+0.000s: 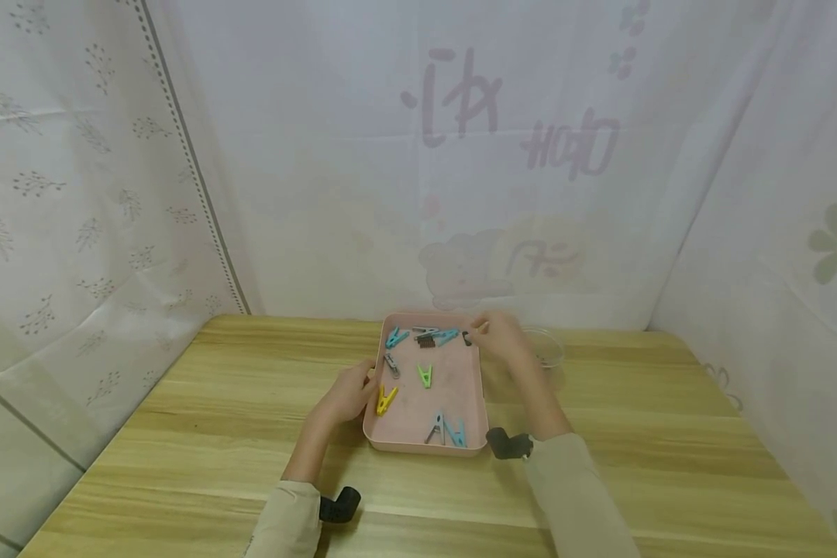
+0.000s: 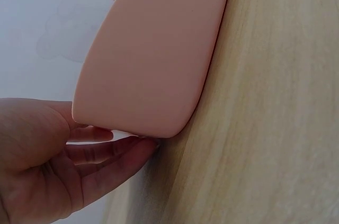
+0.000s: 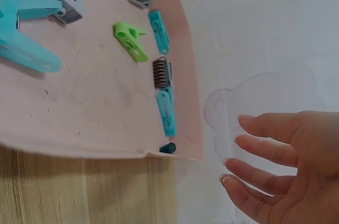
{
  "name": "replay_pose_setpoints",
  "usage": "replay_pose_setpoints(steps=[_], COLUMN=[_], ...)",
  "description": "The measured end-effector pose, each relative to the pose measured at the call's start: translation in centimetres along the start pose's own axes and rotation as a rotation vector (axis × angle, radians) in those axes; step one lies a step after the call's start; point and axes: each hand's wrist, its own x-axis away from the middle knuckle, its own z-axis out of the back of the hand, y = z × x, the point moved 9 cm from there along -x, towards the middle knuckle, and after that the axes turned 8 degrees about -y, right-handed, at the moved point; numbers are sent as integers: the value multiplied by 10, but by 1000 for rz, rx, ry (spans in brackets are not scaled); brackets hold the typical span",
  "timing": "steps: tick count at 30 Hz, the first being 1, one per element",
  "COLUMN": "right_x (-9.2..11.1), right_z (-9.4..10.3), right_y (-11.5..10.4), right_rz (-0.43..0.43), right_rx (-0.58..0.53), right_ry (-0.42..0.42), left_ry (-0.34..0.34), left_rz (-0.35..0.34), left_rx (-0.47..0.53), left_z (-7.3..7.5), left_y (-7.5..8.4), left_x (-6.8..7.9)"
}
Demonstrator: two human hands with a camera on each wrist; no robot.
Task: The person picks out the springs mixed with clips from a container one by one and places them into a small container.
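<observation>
Pale printed curtains point(image 1: 321, 194) fill the upper part of the head view, and a wood-grained table point(image 1: 237, 434) spreads across the lower part. At the lower centre lies a pink tray point(image 1: 453, 391). The left hand point(image 1: 346, 395) is at its left wall, near a yellow clip point(image 1: 387, 400), while the right hand point(image 1: 500, 338) is by its upper right corner, close to a small dark piece point(image 1: 467, 338). A green clip point(image 1: 425, 376) is near the tray's middle, a brown spring point(image 1: 427, 341) towards its top, and a clear dish point(image 1: 552, 353) just right of the right hand.

In the left wrist view, the left hand, at lower left, holds the tray's wall between thumb and fingers (the thumb's tip is hidden behind the rim).

In the right wrist view, the right hand is at lower right, fingers spread wide with nothing between them, apart from the tray. The dark piece sits in the tray's corner at lower centre, with the spring above it.
</observation>
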Motion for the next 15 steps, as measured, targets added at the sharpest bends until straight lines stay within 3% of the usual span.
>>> replay_pose_setpoints(steps=[15], right_x=[-21], right_z=[-14], right_y=[2], right_rz=[-132], right_rx=[110], right_ry=[7], left_ry=[-3], left_rz=[-7], left_rx=[8], left_z=[-1], left_y=[0], left_x=[0])
